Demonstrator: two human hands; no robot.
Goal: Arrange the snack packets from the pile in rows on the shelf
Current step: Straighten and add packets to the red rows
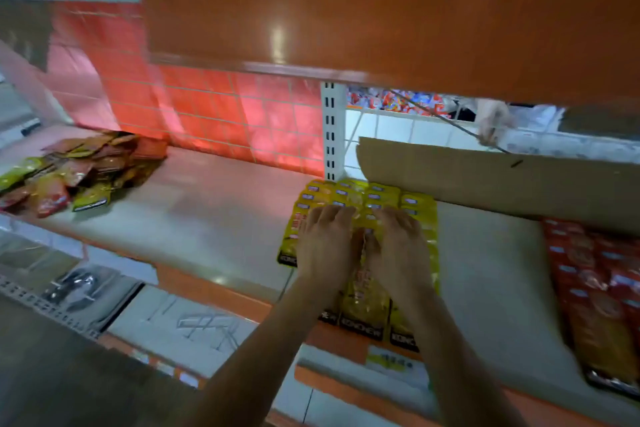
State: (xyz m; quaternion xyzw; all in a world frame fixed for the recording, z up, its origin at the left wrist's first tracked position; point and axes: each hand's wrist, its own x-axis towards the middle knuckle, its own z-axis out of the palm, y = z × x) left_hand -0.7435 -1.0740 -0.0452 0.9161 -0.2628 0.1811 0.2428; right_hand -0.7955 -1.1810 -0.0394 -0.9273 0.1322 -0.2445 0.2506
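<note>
Your left hand (323, 244) and right hand (398, 248), fingers straight, pressing side by side on rows of yellow foil snack packets (349, 191), loose pile of red and yellow packets (79, 172) far left on pale shelf board (214, 215).

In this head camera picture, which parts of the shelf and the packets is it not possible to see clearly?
Pile, head view: motion blur; packet count and print unreadable.
Red packets, head view: cut off by the right edge.
Shelf, back right part, head view: hidden behind the cardboard sheet.
Yellow packets, head view: small labels too blurred to read.
</note>
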